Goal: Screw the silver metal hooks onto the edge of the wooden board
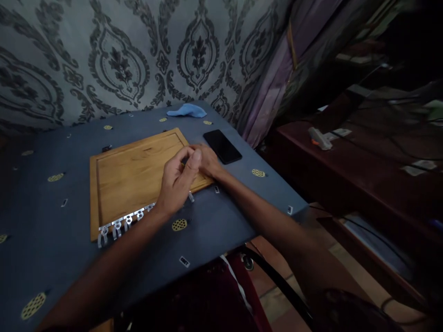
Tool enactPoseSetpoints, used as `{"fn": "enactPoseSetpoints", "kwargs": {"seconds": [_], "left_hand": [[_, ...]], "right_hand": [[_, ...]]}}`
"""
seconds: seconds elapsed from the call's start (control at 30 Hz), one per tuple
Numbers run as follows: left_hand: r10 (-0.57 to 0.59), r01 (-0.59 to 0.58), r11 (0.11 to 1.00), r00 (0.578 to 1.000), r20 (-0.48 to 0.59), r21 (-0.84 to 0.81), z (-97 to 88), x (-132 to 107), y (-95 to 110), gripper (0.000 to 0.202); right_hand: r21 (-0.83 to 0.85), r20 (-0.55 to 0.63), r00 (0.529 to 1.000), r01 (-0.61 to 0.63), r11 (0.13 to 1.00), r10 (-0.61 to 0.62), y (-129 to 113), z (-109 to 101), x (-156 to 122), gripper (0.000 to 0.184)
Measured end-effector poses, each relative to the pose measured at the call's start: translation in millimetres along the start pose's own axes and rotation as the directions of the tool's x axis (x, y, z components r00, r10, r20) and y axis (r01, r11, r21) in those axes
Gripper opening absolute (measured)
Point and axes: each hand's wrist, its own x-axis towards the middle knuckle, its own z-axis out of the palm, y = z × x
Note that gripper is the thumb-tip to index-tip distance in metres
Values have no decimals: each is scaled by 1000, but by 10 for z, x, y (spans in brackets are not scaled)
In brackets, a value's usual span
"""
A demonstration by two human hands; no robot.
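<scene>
A wooden board with a raised rim lies on the blue-covered table. Along its near edge runs a silver metal hook rail with several hooks hanging over the side. My left hand is over the board's near right part, its fingers curled and thumb bent toward them. Just beyond it, my right hand is closed at the board's right side, its fingertips hidden behind the left hand. The hands meet there, and whatever is between their fingers is too hidden to name. Part of the rail passes behind my left hand and wrist.
A black phone lies right of the board. A crumpled blue cloth is near the back edge, by the patterned wall. A small dark item sits behind the board. To the right stands a dark red surface with cables.
</scene>
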Motion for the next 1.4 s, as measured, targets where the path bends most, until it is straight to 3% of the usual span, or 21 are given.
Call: {"fn": "enactPoseSetpoints", "kwargs": {"seconds": [0.23,0.43,0.83,1.07,1.4], "left_hand": [[13,-20,995,997,-77,-101,6,27,-42,44],[25,-31,996,998,-64,-85,-28,87,-75,50],[97,-94,995,991,89,-36,-26,120,-36,57],[82,-79,997,986,148,-25,-47,132,10,56],[48,-43,997,995,86,-65,-57,138,3,21]], "right_hand": [[0,-57,995,88,996,-88,185,50,14,38],[63,-95,991,98,993,-92,208,75,19,29],[166,-90,994,74,983,-59,94,-10,-47,28],[196,-95,993,82,977,-65,-25,-79,-169,25],[142,-57,997,54,988,-46,-17,-86,-121,6]]}}
